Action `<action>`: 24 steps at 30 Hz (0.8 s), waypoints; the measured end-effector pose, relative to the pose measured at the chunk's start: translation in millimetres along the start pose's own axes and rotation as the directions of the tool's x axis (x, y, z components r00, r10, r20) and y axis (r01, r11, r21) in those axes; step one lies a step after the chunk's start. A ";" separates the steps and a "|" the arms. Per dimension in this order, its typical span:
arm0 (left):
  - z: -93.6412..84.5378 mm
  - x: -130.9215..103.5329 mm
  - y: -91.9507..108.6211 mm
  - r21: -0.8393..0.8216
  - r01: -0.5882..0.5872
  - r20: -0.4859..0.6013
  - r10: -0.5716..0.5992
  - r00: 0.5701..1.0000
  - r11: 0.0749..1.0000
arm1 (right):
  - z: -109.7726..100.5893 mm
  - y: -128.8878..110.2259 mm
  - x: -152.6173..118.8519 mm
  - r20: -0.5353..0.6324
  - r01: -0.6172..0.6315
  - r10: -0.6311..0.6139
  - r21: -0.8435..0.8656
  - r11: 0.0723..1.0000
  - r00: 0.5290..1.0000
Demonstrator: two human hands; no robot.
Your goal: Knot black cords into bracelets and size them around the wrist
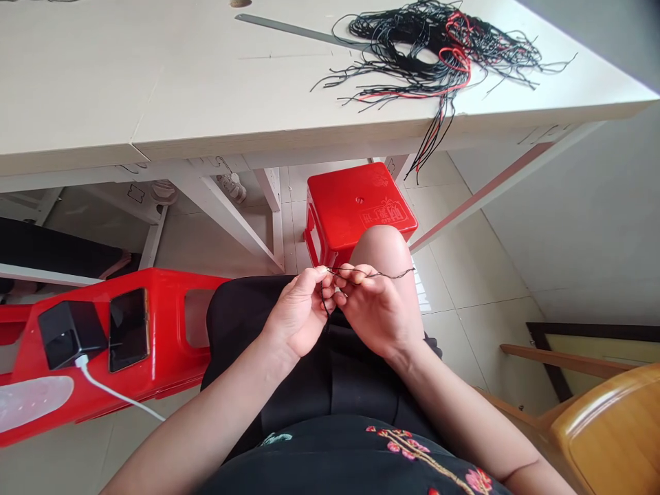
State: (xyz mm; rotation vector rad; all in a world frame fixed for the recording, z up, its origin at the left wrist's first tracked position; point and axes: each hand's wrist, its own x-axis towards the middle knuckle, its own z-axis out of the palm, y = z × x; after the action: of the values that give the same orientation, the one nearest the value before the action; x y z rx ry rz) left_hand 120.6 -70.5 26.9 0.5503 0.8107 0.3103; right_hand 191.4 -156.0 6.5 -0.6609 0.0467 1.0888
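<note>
Over my lap, my left hand [300,307] pinches a thin black cord [396,276] between thumb and forefinger. Part of the cord hangs below those fingers and looks braided or knotted. Close beside it, my right hand [375,306] has its fingers curled on the same cord, with its thumb pressed toward the forefinger. The cord runs across both hands, and a loose end sticks out to the right past my knee. Where the strands cross between the fingers is partly hidden.
A bundle of black and red cords [412,48] lies on the white table [180,82], some hanging over its edge, beside a metal ruler [289,27]. Red stools [355,206] stand below and left; the left one bears a phone [128,330] and a black box [72,333].
</note>
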 end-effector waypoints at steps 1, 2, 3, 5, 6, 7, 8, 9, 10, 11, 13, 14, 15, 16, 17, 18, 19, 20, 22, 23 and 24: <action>-0.6 0.7 1.8 -0.027 0.010 -0.022 -0.011 1.000 1.000 | -5.5 -7.6 -2.5 0.010 -0.060 0.060 0.047 0.997 0.998; -1.3 1.6 4.0 -0.055 0.009 -0.044 -0.012 0.999 0.998 | -13.7 -17.9 -5.6 0.019 -0.090 0.089 0.074 0.993 0.996; -2.2 2.6 6.5 -0.083 0.005 -0.066 -0.010 0.998 0.997 | -25.0 -31.4 -9.1 0.010 -0.064 0.063 0.076 0.995 0.998; -4.2 4.6 11.5 -0.129 -0.002 -0.107 -0.012 0.994 0.992 | -56.6 -67.2 -16.0 -0.070 0.154 -0.157 -0.048 0.987 0.985; -4.9 5.4 13.7 -0.144 -0.003 -0.122 -0.015 0.992 0.990 | -75.6 -87.9 -18.9 -0.115 0.294 -0.319 -0.191 0.937 0.941; -5.2 6.0 15.3 -0.156 0.000 -0.130 -0.020 0.991 0.988 | -94.9 -108.4 -21.2 -0.144 0.381 -0.463 -0.384 0.841 0.875; -5.1 6.0 16.2 -0.162 0.006 -0.131 -0.027 0.991 0.987 | -112.8 -127.0 -23.1 -0.157 0.400 -0.577 -0.576 0.713 0.802; -4.3 5.7 16.3 -0.163 0.016 -0.124 -0.036 0.992 0.986 | -127.7 -141.5 -24.6 -0.186 0.381 -0.606 -0.627 0.679 0.774; -3.0 4.9 15.7 -0.158 0.029 -0.111 -0.046 0.993 0.987 | -137.8 -150.4 -26.0 -0.215 0.399 -0.652 -0.641 0.656 0.727; -1.2 3.8 14.5 -0.150 0.039 -0.097 -0.055 0.994 0.988 | -142.1 -152.5 -27.5 -0.247 0.405 -0.685 -0.652 0.641 0.686; 3.2 0.9 11.1 -0.131 0.054 -0.068 -0.064 0.996 0.990 | -132.0 -136.4 -31.5 -0.279 0.457 -0.765 -0.666 0.590 0.581; 5.5 -0.7 9.2 -0.120 0.056 -0.052 -0.063 0.997 0.991 | -119.0 -120.5 -33.8 -0.283 0.463 -0.817 -0.711 0.530 0.502; 7.6 -2.3 7.3 -0.109 0.055 -0.037 -0.059 0.998 0.993 | -102.4 -101.9 -36.0 -0.208 0.428 -0.815 -0.766 0.479 0.541; 9.5 -3.8 5.6 -0.097 0.052 -0.024 -0.055 0.998 0.994 | -84.1 -82.8 -37.9 -0.056 0.373 -0.749 -0.841 0.391 0.660; 11.1 -5.3 4.1 -0.085 0.050 -0.012 -0.051 0.999 0.995 | -66.1 -65.1 -39.0 0.116 0.362 -0.656 -0.898 0.251 0.745; 12.4 -6.7 2.7 -0.070 0.048 -0.004 -0.048 0.999 0.996 | -49.7 -50.3 -39.1 0.286 0.446 -0.626 -0.888 0.111 0.725; 13.5 -8.0 1.4 -0.055 0.047 0.001 -0.047 0.999 0.997 | -36.2 -38.9 -38.1 0.375 0.504 -0.619 -0.863 0.040 0.690; 14.4 -9.3 0.2 -0.039 0.048 0.005 -0.048 0.999 0.998 | -25.9 -31.1 -36.0 0.464 0.561 -0.608 -0.827 -0.037 0.644; 15.9 -11.4 -2.2 -0.020 0.047 0.017 -0.047 0.999 0.999 | -14.7 -24.2 -30.0 0.559 0.608 -0.593 -0.781 -0.142 0.580; 16.5 -12.3 -3.4 -0.016 0.043 0.028 -0.043 0.999 0.999 | -12.5 -23.6 -26.8 0.580 0.606 -0.577 -0.776 -0.175 0.575; 17.1 -13.0 -4.5 -0.016 0.038 0.043 -0.037 0.998 0.999 | -11.7 -24.0 -24.0 0.585 0.593 -0.560 -0.781 -0.195 0.586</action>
State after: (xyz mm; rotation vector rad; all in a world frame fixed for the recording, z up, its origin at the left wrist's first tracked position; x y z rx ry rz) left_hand 125.2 -86.0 41.6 0.5238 0.7761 0.2695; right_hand 203.0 -188.4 16.8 -1.6610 -1.0773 -0.0595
